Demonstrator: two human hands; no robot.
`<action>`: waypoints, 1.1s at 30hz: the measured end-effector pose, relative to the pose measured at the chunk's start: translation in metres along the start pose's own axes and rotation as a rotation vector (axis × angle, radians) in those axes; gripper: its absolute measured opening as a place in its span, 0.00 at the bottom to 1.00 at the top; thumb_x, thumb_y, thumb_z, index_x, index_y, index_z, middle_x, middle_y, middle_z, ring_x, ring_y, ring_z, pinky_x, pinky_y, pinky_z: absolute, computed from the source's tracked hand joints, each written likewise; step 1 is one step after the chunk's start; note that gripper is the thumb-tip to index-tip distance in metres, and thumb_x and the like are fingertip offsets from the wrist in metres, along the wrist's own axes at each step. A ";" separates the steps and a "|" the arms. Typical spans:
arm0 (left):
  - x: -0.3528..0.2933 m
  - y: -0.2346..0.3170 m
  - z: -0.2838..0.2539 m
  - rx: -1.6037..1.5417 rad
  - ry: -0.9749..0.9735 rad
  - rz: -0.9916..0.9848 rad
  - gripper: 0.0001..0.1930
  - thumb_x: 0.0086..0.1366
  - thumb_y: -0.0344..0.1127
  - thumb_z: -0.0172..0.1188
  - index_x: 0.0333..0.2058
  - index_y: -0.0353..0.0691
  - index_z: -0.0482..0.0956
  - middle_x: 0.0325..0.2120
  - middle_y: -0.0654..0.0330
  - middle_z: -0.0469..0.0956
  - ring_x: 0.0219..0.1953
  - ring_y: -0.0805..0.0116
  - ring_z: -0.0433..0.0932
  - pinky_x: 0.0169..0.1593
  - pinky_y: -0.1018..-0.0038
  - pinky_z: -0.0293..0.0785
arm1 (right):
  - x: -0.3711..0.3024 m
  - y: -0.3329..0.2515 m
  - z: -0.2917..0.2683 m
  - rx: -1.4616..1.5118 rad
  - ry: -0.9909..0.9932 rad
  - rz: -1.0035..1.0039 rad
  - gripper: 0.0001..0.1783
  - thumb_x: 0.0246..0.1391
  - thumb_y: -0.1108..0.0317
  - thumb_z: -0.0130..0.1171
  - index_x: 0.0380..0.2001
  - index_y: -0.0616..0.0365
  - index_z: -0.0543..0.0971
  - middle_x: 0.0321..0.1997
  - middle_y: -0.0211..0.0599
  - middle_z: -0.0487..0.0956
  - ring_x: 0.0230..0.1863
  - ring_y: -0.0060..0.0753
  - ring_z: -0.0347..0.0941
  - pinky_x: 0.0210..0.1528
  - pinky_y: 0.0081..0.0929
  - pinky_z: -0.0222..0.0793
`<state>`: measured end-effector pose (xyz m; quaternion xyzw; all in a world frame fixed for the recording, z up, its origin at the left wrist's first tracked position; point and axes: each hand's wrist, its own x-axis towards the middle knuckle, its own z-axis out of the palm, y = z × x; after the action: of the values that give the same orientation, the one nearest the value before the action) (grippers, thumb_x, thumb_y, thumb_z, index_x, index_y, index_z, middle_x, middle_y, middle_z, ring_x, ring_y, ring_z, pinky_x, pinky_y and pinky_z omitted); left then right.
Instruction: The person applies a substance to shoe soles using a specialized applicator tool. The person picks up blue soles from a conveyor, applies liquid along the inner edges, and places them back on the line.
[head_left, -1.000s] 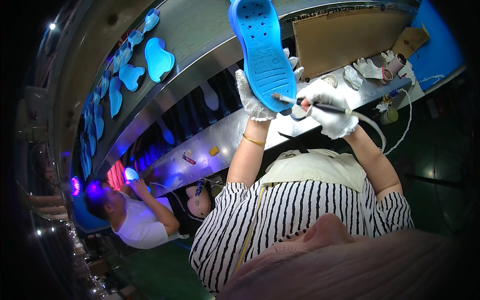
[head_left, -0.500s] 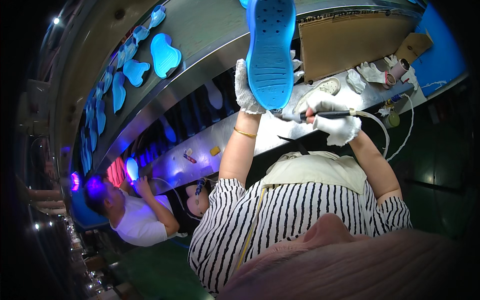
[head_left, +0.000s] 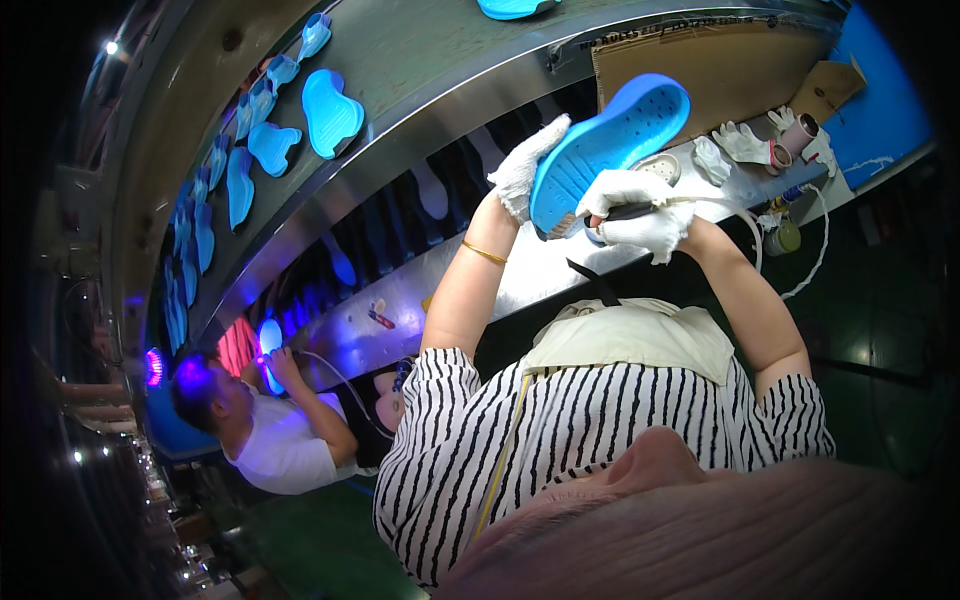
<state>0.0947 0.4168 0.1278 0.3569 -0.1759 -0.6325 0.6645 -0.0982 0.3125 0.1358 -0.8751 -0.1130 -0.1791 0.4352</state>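
A blue shoe sole (head_left: 600, 140), with holes at the far end and ridges near the heel, is tilted in front of me. My left hand (head_left: 530, 170), in a white knit glove, grips its left edge. In my right hand (head_left: 645, 215), gloved too, is a brush (head_left: 630, 211) with a dark handle and a thin pale hose (head_left: 745, 215) running from it. Its tan bristles lie at the heel end of the sole; whether they press on it I cannot tell. Behind the sole, a cream perforated sole (head_left: 660, 168) lies partly hidden on the metal bench (head_left: 530, 270).
Blue soles (head_left: 332, 112) line the conveyor (head_left: 420, 45) beyond the bench. A cardboard box (head_left: 720, 75), loose white gloves (head_left: 742, 145), a pinkish cup (head_left: 798, 138) and a jar (head_left: 785, 238) stand to the right. At left, a co-worker (head_left: 280, 430) holds a lit sole.
The sole has come down closer and turned, its far end now leaning right. My right hand has brought the brush to the heel end.
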 end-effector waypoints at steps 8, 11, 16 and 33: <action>-0.003 0.001 0.010 0.221 -0.014 -0.128 0.25 0.70 0.53 0.56 0.51 0.35 0.78 0.42 0.51 0.82 0.38 0.62 0.83 0.42 0.67 0.83 | -0.001 -0.012 -0.021 0.130 0.008 0.166 0.07 0.47 0.73 0.65 0.32 0.56 0.79 0.38 0.32 0.81 0.41 0.27 0.78 0.48 0.24 0.74; -0.003 0.002 0.010 0.312 0.006 -0.114 0.24 0.68 0.53 0.58 0.48 0.35 0.80 0.41 0.51 0.83 0.37 0.63 0.83 0.41 0.69 0.83 | -0.003 -0.013 -0.024 -0.021 -0.074 0.321 0.06 0.48 0.71 0.63 0.32 0.54 0.80 0.37 0.30 0.81 0.39 0.27 0.77 0.46 0.25 0.74; 0.001 0.000 0.006 0.243 -0.026 -0.152 0.23 0.69 0.51 0.58 0.48 0.34 0.79 0.41 0.53 0.83 0.38 0.64 0.83 0.43 0.69 0.83 | -0.006 -0.007 -0.037 0.119 -0.072 0.399 0.08 0.46 0.73 0.64 0.33 0.56 0.81 0.38 0.32 0.82 0.40 0.26 0.77 0.47 0.25 0.74; 0.000 -0.036 0.005 -0.457 -0.426 0.251 0.46 0.66 0.69 0.43 0.70 0.36 0.53 0.65 0.39 0.61 0.64 0.37 0.65 0.66 0.48 0.64 | -0.016 -0.037 0.036 0.229 0.330 0.052 0.08 0.49 0.81 0.63 0.32 0.61 0.77 0.33 0.33 0.81 0.34 0.20 0.77 0.40 0.22 0.74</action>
<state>0.0654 0.4171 0.1057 0.0341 -0.2068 -0.6292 0.7484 -0.1184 0.3624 0.1359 -0.7813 -0.0372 -0.2946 0.5490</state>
